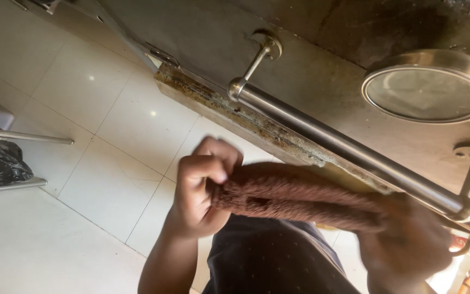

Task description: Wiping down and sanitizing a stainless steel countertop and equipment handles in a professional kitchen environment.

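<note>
Mid-frame, a twisted brown cloth [295,198] runs lengthwise from centre to lower right, just below a steel rail [344,147]. The left hand [199,190] is fisted round one end; the blurred right hand [409,239] grasps the other.

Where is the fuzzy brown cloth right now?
In the head view, the twisted fuzzy brown cloth stretches between the left hand and the blurred right hand, just below the shiny steel handle bar.
</note>
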